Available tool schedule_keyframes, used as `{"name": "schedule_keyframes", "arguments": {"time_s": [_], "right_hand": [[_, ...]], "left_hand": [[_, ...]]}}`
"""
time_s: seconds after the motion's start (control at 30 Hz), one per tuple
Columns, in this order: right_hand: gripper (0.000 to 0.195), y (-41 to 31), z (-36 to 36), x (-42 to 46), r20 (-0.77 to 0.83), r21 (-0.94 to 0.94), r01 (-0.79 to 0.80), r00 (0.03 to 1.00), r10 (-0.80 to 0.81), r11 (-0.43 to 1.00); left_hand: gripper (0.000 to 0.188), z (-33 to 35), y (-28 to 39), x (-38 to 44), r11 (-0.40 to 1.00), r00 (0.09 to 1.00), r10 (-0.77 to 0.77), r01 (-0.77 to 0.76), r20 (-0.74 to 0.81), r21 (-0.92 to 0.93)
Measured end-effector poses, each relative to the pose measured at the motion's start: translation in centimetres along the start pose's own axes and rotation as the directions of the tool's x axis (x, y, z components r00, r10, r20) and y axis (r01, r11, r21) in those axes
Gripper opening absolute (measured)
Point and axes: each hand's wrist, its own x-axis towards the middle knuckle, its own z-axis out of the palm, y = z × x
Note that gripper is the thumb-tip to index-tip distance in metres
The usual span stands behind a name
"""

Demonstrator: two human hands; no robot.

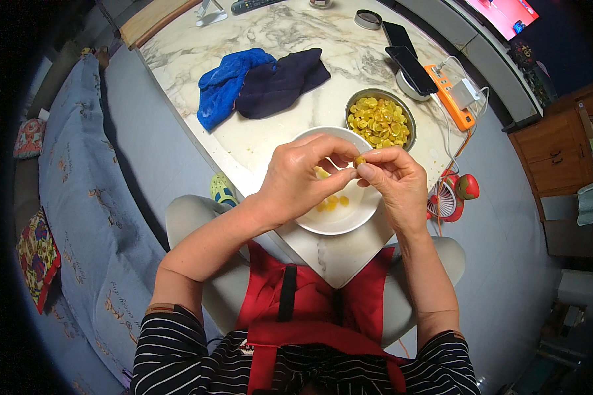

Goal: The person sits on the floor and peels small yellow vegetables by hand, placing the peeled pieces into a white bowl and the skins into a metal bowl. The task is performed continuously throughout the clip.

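My left hand (309, 173) and my right hand (395, 180) meet above a white bowl (333, 228). Between their fingertips is a small yellow-brown piece of fruit (359, 161), pinched from both sides. Inside the white bowl lie several yellow pieces (332, 201), partly hidden by my left hand. Just beyond my right hand stands a round metal bowl (413, 129) filled with flattened yellow-green pieces, perhaps fruit skins (378, 121). Both bowls rest on a marble-patterned table (178, 59).
A blue cloth (222, 84) and a dark cloth (281, 89) lie beyond the bowls. At the right are two phones (412, 69) (399, 37), an orange power strip (449, 98) with cables, and a red fan (444, 197) below the table edge.
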Motion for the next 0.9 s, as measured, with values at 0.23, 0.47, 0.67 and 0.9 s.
{"name": "schedule_keyframes", "arguments": {"time_s": [0.23,0.47,0.67,0.9], "right_hand": [[0.018,-0.33,0.13,-0.07,0.012,-0.127,0.027,1.000,-0.025,0.992],[0.018,-0.48,0.09,0.07,0.025,-0.139,0.024,0.999,-0.021,0.990],[0.016,-0.48,-0.04,0.19,0.036,-0.105,-0.019,0.999,0.023,0.994],[0.014,-0.25,0.08,0.26,0.047,-0.093,0.015,0.999,-0.011,0.995]], "left_hand": [[0.019,-0.78,0.39,0.20,0.969,0.973,-0.210,0.221,0.097,-0.115],[0.021,-0.94,0.18,0.19,0.959,0.961,-0.243,0.259,0.133,-0.118],[0.018,-1.02,0.05,0.40,0.985,0.982,-0.153,0.161,0.108,-0.064],[0.017,-0.92,0.27,0.32,0.988,0.985,-0.152,0.153,0.083,-0.014]]}}
